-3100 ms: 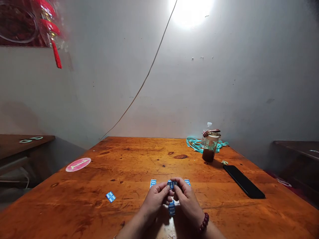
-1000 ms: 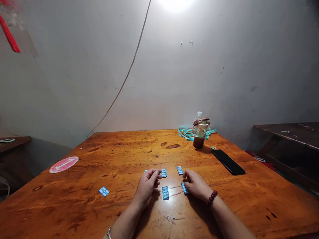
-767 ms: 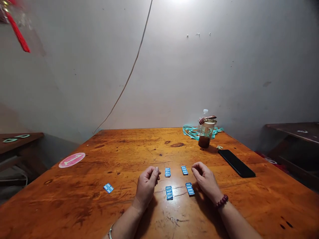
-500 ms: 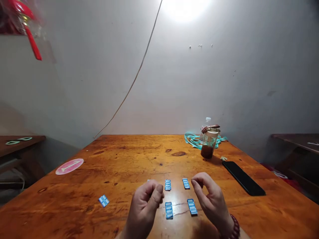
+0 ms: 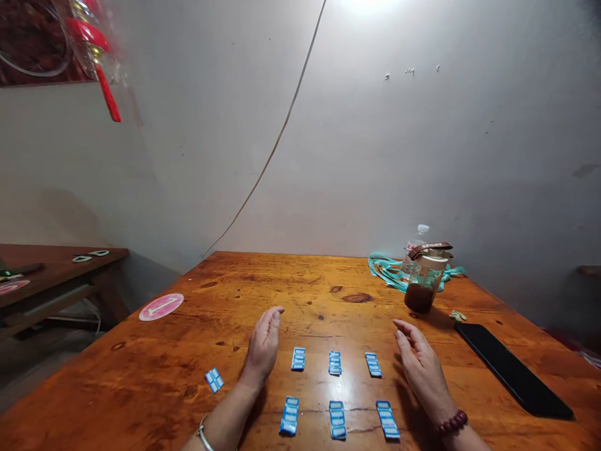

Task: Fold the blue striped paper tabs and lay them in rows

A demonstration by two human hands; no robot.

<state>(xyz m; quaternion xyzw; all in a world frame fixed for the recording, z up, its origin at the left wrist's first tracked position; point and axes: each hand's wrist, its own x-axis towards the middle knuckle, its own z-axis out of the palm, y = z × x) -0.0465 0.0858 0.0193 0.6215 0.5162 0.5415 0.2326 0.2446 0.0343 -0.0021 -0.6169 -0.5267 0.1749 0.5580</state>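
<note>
At far left, a red hanging ornament with a tassel [image 5: 88,36] hangs against the wall. On the brown wooden desk [image 5: 282,288] lies a flat pink disc [image 5: 161,307] bearing a pale numeral, apparently 1. Nearer the front is a blue-and-white four-panel piece [image 5: 215,380]. Just right of it, the left hand [image 5: 263,347], wearing a silver bangle [image 5: 203,435], is open, fingers extended. Between the hands, six blue-and-white striped rectangular pieces [image 5: 337,420] lie in two rows of three; any print on them is too small to read. The right hand [image 5: 422,366] is open too, fingers slightly bent, beside the rightmost pieces, with a dark red bead bracelet [image 5: 453,423] on the wrist. Behind it, a teal fabric strap [image 5: 385,269] lies around a clear white-capped plastic bottle [image 5: 422,233] and a clear tumbler of dark liquid [image 5: 419,297], whose brown handle strap [image 5: 429,247] reads "SPORT". A black phone [image 5: 511,368] lies farthest right.
</note>
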